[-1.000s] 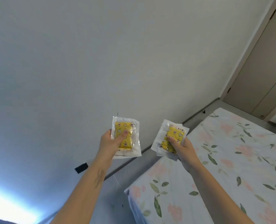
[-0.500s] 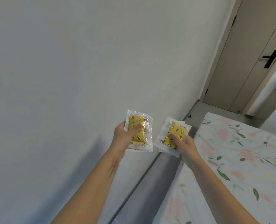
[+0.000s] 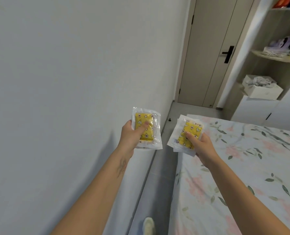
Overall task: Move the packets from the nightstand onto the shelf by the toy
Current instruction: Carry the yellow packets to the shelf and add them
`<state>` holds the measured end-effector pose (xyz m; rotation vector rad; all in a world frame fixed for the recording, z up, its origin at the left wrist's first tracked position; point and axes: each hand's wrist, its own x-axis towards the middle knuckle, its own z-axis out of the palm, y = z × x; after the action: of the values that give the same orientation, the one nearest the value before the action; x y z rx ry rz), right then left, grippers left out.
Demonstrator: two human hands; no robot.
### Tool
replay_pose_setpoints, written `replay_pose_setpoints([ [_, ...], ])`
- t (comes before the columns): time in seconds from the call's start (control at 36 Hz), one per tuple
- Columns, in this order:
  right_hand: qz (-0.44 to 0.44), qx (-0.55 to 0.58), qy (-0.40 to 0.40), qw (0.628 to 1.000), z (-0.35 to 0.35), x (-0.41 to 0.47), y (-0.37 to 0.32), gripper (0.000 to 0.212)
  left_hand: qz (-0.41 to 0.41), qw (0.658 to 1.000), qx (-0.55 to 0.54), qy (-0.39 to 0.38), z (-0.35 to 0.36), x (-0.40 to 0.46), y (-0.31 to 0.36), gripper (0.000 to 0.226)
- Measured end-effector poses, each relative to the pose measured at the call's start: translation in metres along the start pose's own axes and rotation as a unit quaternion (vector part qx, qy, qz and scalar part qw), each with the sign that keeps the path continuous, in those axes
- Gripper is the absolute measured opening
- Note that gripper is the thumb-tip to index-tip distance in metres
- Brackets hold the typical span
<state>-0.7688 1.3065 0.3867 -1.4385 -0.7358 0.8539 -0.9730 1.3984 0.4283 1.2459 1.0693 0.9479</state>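
Observation:
My left hand (image 3: pixel 129 135) grips a clear plastic packet (image 3: pixel 151 131) with a yellow patterned pad inside, thumb pressed on its front. My right hand (image 3: pixel 202 145) holds a small stack of the same yellow packets (image 3: pixel 183 133), thumb on top. Both are held out in front of me, side by side, above the narrow floor strip between wall and bed. At the far right stands the open shelf unit (image 3: pixel 276 58); a purple and black toy (image 3: pixel 279 44) rests on its middle shelf with some packets lying beside it.
A plain wall (image 3: pixel 64 82) runs along the left. The bed with a floral sheet (image 3: pixel 242 167) fills the lower right. A closed door (image 3: pixel 210 53) with a black handle stands ahead. A white box with cloth (image 3: pixel 261 89) sits on a lower shelf. My shoe (image 3: pixel 148 225) shows on the grey floor.
The view has swung right and down: the door, shelf unit and toy have come into sight. Both hands keep their packets and hold the same pose.

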Motion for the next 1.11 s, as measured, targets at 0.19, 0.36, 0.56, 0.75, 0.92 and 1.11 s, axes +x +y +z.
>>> replay_pose_setpoints([
  [0.19, 0.013, -0.012, 0.05, 0.999, -0.021, 0.122, 0.002, 0.013, -0.015, 0.999, 0.015, -0.035, 0.056, 0.136, -0.005, 0.039],
  [0.36, 0.017, -0.029, 0.098, 0.995, -0.051, 0.265, -0.01, 0.023, -0.024, 0.997, 0.018, -0.074, 0.137, 0.278, 0.007, 0.041],
  [0.56, 0.026, -0.012, 0.111, 0.993, -0.075, 0.406, -0.038, 0.008, -0.03, 0.994, 0.014, -0.102, 0.212, 0.426, 0.035, 0.036],
  [0.75, 0.035, 0.008, 0.127, 0.991, -0.077, 0.522, -0.042, 0.007, -0.043, 0.996, 0.007, -0.073, 0.23, 0.535, 0.044, 0.027],
  [0.92, 0.022, 0.006, 0.099, 0.995, -0.073, 0.617, -0.053, 0.006, -0.057, 0.996, 0.021, -0.067, 0.253, 0.609, 0.034, 0.024],
  [1.11, 0.013, 0.01, 0.096, 0.995, -0.104, 0.753, -0.058, 0.013, -0.058, 0.995, 0.009, -0.075, 0.329, 0.729, 0.041, 0.02],
])
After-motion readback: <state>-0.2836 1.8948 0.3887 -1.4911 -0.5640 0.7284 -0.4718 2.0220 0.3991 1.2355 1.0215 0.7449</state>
